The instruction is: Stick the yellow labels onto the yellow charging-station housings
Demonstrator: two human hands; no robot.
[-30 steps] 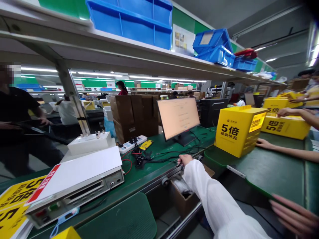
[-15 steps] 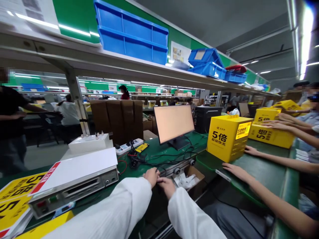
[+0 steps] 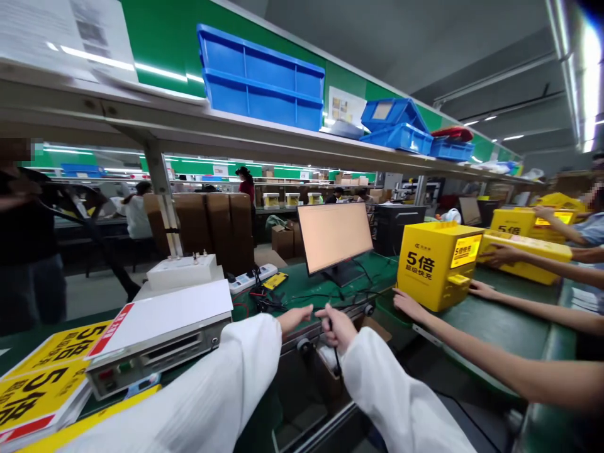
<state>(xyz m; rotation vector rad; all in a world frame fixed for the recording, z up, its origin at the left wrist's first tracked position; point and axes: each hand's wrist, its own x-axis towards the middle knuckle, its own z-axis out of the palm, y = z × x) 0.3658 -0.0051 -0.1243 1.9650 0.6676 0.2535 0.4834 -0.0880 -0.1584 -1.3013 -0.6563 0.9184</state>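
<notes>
My right hand (image 3: 337, 328) grips a thin black cable or probe (image 3: 336, 360) that hangs down past the bench edge. My left hand (image 3: 295, 318) reaches toward it with its fingers apart, holding nothing. Both white sleeves cover my forearms. To the left stands a grey bench instrument (image 3: 158, 362) with a white sheet on top. Black cables (image 3: 278, 303) lie tangled on the green bench behind my hands. To the right, a co-worker's hand (image 3: 408, 306) rests beside a yellow boxy unit (image 3: 436, 267) printed "5倍".
A monitor (image 3: 335, 239) and a power strip (image 3: 252, 279) stand on the green bench. A cardboard box (image 3: 328, 380) sits below the bench edge. Yellow printed boards (image 3: 44, 380) lie at lower left. Blue bins (image 3: 259, 78) sit on the overhead shelf. Co-workers stand at both sides.
My hands have lifted from the bench edge and moved apart, with the right now gripping the thin black line. The co-worker's hand has moved up to the yellow unit's lower left side.
</notes>
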